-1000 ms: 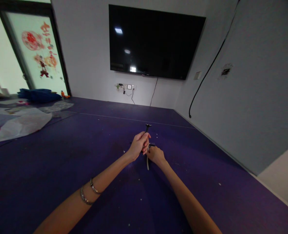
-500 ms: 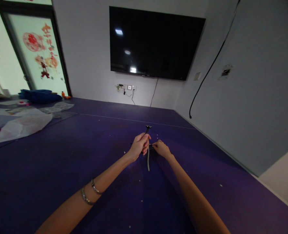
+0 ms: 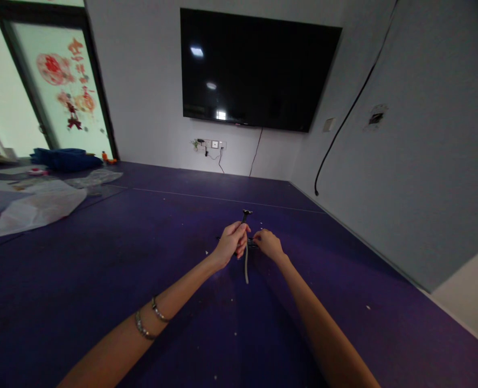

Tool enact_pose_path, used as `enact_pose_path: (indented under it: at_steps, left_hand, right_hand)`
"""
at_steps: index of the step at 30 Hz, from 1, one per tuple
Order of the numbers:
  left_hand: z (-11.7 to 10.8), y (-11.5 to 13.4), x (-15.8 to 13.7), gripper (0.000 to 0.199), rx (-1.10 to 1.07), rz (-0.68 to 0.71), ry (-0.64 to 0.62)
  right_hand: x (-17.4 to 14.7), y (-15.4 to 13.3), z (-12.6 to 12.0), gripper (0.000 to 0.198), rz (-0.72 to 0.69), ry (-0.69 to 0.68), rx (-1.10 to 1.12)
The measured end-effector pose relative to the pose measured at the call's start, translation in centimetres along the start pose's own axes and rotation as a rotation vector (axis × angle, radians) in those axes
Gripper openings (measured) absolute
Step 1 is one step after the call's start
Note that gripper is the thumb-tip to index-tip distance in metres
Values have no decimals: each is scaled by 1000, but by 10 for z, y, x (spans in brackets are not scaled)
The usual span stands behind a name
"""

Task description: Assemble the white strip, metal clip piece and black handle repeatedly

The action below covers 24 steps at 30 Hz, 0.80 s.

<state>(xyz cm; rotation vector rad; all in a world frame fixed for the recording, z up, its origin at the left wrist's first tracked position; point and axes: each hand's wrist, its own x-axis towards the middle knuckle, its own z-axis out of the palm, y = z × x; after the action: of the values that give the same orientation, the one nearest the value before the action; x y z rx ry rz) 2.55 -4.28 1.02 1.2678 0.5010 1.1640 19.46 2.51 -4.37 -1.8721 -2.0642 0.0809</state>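
My left hand (image 3: pixel 231 243) is closed around a thin dark rod with a wider, T-shaped top (image 3: pixel 247 212); its exact kind is too small to tell. Below those fingers a pale grey cable-like strip (image 3: pixel 246 269) hangs down. Just to the right, my right hand (image 3: pixel 268 243) has its fingertips pinched at a small dark piece (image 3: pixel 252 244) beside the strip. Fingers hide most of that piece, so I cannot tell what it is or whether it joins the rod.
Small white bits lie scattered over the purple floor (image 3: pixel 174 302). Plastic sheeting (image 3: pixel 44 207) and a blue cloth bundle (image 3: pixel 66 159) are at the left. A black cable (image 3: pixel 344 118) hangs along the right wall. Ahead, a television (image 3: pixel 258 70) is mounted above sockets (image 3: pixel 215 145).
My right hand has shifted very slightly at the dark piece. The left hand keeps its grip on the rod in almost the same place.
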Motion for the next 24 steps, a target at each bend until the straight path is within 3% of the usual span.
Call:
enact_pose_path:
  at_steps: [5, 9, 24]
  left_hand:
    - [-2, -3, 1, 23, 2, -15, 14]
    - [-3, -5, 1, 22, 7, -22, 20]
    - [-14, -18, 6, 28, 64, 0, 114]
  right_hand:
    - [4, 1, -11, 23, -33, 29, 260]
    - [2, 1, -20, 28, -35, -28, 438]
    - [-3, 0, -38, 31, -45, -44, 597]
